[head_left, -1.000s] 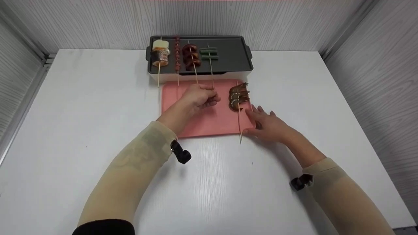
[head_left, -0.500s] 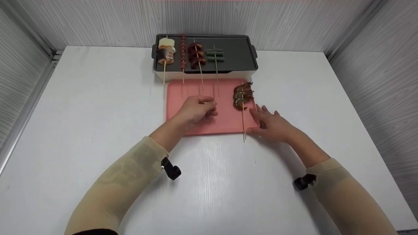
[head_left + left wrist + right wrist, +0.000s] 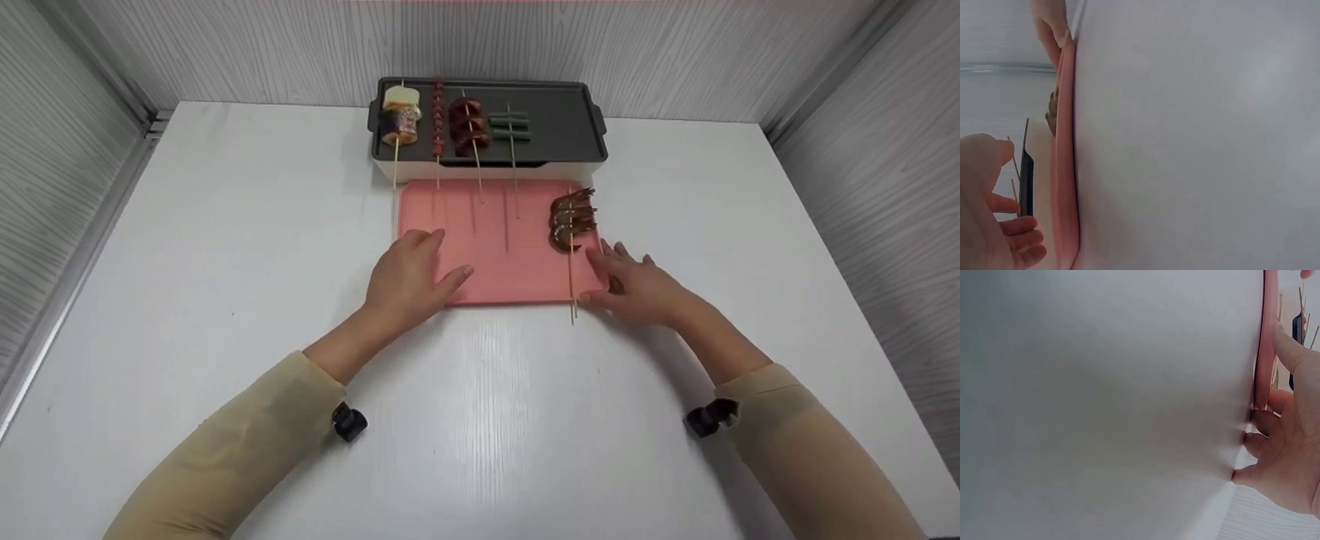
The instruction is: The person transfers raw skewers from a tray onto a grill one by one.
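My left hand (image 3: pixel 405 281) is over the left front part of the pink tray (image 3: pixel 495 285), its thumb and fingers spread, holding nothing; in the left wrist view its fingers look apart from the tray wall. At the tray's right front corner, my right hand (image 3: pixel 637 289) holds the tray between thumb and forefinger, and its other fingertips rest on the table. A shrimp skewer (image 3: pixel 568 221) lies along the tray's right side, its stick ends past the front edge beside my right thumb. Behind, a green vegetable skewer (image 3: pixel 510 127) lies on the black grill plate (image 3: pixel 562 120), its stick reaching over the tray.
Left of the green skewer on the grill lie a dark red sliced skewer (image 3: pixel 469 124), a thin red-piece skewer (image 3: pixel 439 120) and a thick skewer with white and browned pieces (image 3: pixel 400 120). The grill stands against the back wall (image 3: pixel 480 37) on a white table (image 3: pixel 480 420).
My left hand has released the green vegetable skewer's stick, drawn back to the left and spread its fingers. My right hand stays at the tray corner. The head view has shifted slightly.
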### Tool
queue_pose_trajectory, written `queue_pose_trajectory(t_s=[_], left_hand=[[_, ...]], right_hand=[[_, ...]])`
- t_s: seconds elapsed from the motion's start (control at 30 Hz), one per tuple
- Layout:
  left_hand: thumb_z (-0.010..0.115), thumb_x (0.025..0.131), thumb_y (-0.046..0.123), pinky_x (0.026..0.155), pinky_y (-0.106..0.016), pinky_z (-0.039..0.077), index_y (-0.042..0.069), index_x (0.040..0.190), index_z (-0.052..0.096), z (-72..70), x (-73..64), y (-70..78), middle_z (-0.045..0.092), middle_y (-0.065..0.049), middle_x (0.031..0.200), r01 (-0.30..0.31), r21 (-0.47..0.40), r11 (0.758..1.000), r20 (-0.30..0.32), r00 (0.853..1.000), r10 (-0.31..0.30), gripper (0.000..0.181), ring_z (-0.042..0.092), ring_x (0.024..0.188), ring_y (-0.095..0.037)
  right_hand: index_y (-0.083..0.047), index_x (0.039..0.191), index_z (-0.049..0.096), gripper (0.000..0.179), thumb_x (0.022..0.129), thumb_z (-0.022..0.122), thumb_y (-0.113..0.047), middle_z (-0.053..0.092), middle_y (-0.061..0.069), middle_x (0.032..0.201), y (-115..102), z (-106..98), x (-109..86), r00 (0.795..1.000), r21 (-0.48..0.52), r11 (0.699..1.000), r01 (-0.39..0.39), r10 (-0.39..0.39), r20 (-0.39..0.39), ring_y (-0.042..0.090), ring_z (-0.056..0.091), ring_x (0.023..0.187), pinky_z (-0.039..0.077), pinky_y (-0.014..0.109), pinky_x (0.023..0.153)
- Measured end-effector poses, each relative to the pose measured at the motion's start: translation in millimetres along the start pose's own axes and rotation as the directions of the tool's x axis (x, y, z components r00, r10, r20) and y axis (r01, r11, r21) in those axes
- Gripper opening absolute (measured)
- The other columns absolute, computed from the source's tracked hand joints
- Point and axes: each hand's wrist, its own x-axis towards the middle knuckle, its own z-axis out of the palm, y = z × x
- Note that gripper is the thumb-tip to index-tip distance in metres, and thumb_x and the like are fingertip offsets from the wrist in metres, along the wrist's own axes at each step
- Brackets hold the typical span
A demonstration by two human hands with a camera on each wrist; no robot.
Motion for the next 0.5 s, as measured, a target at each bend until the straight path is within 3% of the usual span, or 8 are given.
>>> queue_pose_trajectory(t_s=[0.13, 0.27, 0.5], left_hand=[[0.063, 0.098, 0.067, 0.12, -0.06, 0.036, -0.007, 0.156, 0.044, -3.3, -5.2, -13.3, 0.046, -0.033, 0.154, 0.023, 0.186, 0.982, 0.078, 0.996, -0.038, 0.096, 0.041, 0.147, -0.048], [0.054, 0.092, 0.083, 0.123, -0.069, 0.023, -0.001, 0.164, 0.032, -9.1, -9.4, -22.9, 0.027, -0.037, 0.165, 0.049, 0.302, 0.952, 0.182, 0.977, -0.108, 0.113, 0.021, 0.155, -0.056], [0.045, 0.091, 0.089, 0.123, -0.072, 0.021, 0.004, 0.168, 0.024, -17.1, -10.5, -36.5, 0.016, -0.04, 0.167, 0.033, 0.382, 0.923, 0.29, 0.944, -0.154, 0.117, 0.016, 0.152, -0.064]], right_hand=[[-0.016, 0.17, 0.025, 0.096, 0.099, 0.058, -0.071, 0.016, 0.015, 0.176, 0.3, -0.5, 0.0, 1.0, -0.001, 1.0, -0.005, 0.005, 0.003, 0.038, 0.008, 0.162, 0.004, 0.064, 0.129], [-0.016, 0.17, 0.025, 0.096, 0.099, 0.058, -0.071, 0.017, 0.016, 0.175, 0.0, -0.5, 0.7, 1.0, 0.0, 1.0, -0.006, 0.006, 0.002, 0.038, 0.008, 0.162, 0.005, 0.064, 0.129], [-0.015, 0.17, 0.024, 0.095, 0.1, 0.058, -0.069, 0.019, 0.017, 0.174, 0.5, -0.6, 1.4, 1.0, -0.006, 1.0, 0.005, -0.005, 0.002, 0.038, 0.009, 0.162, 0.005, 0.065, 0.128]])
